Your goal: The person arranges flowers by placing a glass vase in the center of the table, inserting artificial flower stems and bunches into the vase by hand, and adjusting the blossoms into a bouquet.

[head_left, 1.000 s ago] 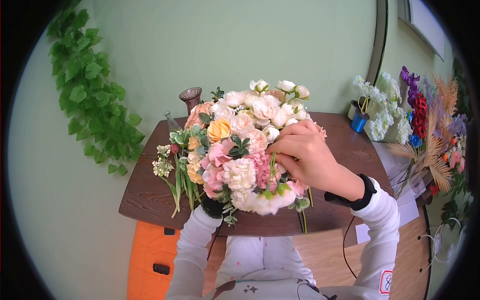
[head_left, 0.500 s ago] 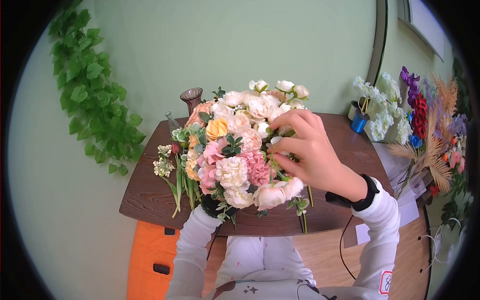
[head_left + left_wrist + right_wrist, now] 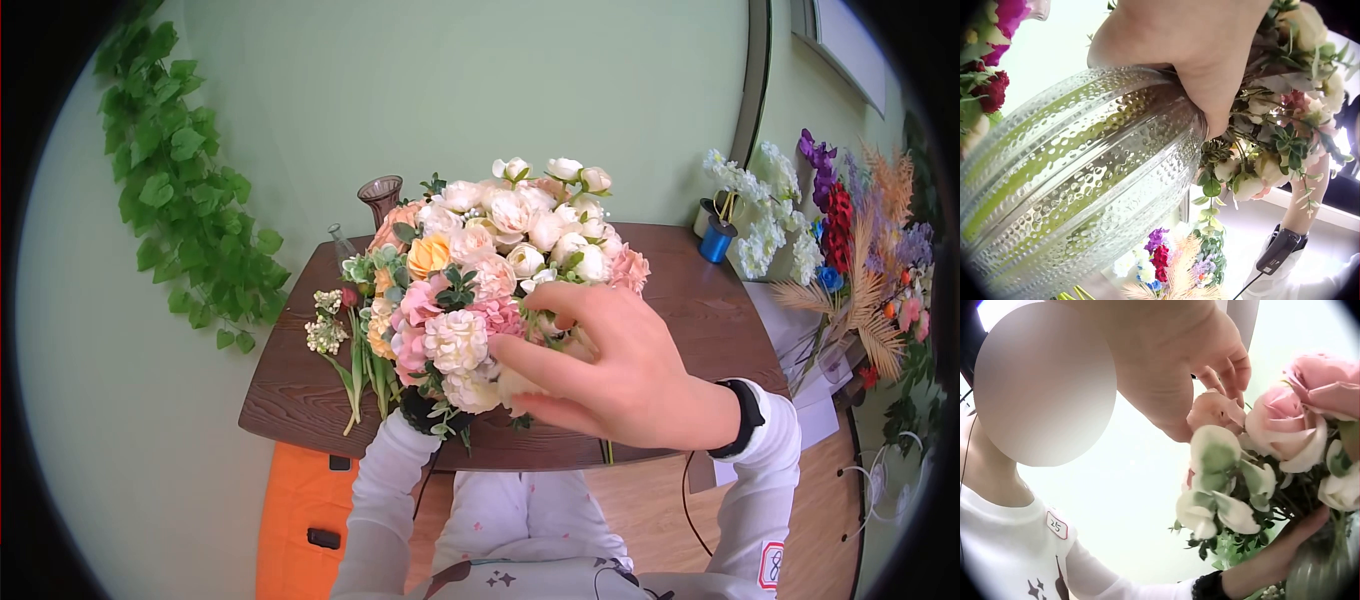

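A full bouquet of artificial flowers (image 3: 457, 341), in white, pink, peach and yellow, stands in a ribbed, dimpled clear glass vase (image 3: 1104, 169). My left hand (image 3: 1204, 50) grips the vase's neck, just under the blooms; the flowers hide it in the head view, where only its black wristband (image 3: 425, 410) shows. At the front right of the bouquet is my right hand (image 3: 625, 370), fingers bent loosely and spread apart over pale blooms. From the right wrist, its fingers (image 3: 1239, 362) appear right behind a small peach flower (image 3: 1216, 411), close to a pink rose (image 3: 1288, 425).
Loose tulips (image 3: 365, 375) and a white berry sprig (image 3: 325, 325) lie at the left of the brown table (image 3: 700, 300). Behind stand a brownish glass vase (image 3: 380, 195) and a small clear bottle (image 3: 342, 242). More flowers (image 3: 840, 240) and a blue pot (image 3: 716, 240) are at the right.
My right hand had its fingertips at a green stem; they have parted, and the hand has come down and nearer, over the front blooms. My left arm stays where it was.
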Available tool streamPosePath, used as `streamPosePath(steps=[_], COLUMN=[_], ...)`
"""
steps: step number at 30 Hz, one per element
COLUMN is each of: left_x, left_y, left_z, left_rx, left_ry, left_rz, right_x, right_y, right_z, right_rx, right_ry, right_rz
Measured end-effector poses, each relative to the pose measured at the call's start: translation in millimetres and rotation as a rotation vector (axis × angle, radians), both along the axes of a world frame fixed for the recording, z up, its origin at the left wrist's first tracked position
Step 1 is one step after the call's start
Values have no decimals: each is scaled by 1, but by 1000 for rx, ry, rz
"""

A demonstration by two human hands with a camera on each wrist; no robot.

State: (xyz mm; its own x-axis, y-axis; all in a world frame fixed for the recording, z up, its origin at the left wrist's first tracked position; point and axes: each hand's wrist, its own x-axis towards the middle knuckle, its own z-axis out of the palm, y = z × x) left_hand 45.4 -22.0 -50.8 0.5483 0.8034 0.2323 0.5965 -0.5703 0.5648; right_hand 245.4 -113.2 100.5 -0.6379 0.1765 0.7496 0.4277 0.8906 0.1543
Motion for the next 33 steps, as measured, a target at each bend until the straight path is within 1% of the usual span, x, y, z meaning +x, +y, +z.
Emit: streamPosePath(steps=[2, 4, 6, 8, 9, 10, 12, 13, 15, 18, 22, 25, 27, 31, 33], left_x=[-5, -3, 0, 3, 3, 1, 2, 2, 5, 3, 2, 2, 2, -6, -1], left_y=[-3, 0, 4, 7, 6, 3, 4, 2, 10, 9, 6, 7, 8, 5, 0], left_z=[-1, 2, 6, 8, 8, 5, 6, 5, 11, 10, 8, 8, 9, 8, 4], left_rx=[0, 1, -1, -4, -6, -9, -13, -15, -21, -29, -36, -43, -48, -58, -61], left_ry=[3, 5, 8, 11, 14, 16, 19, 21, 27, 38, 47, 53, 55, 62, 68], left_rz=[2, 7, 8, 6, 4, 3, 3, 4, 6, 7, 7, 8, 11, 11, 9], right_x=[-1, 2, 4, 7, 5, 6, 7, 5, 2, 0, 2, 3, 6, 7, 6], right_y=[7, 14, 20, 24, 26, 31, 40, 40, 39, 43, 44, 39, 38, 37, 43], right_z=[-1, 0, 8, 11, 12, 11, 9, 9, 8, 2, 4, 5, 4, -1, -8], right_rx=[5, -91, -62, -385, -440, -440, -235, -236, -210, -177, -185, -231, -155, -105, -18], right_ry=[21, 162, 193, 255, 297, 297, 164, 164, 109, 122, 148, 217, 182, 117, 117], right_rz=[13, 70, 57, 8, -2, -3, -22, -21, -78, -90, -75, -41, 12, 43, 49])
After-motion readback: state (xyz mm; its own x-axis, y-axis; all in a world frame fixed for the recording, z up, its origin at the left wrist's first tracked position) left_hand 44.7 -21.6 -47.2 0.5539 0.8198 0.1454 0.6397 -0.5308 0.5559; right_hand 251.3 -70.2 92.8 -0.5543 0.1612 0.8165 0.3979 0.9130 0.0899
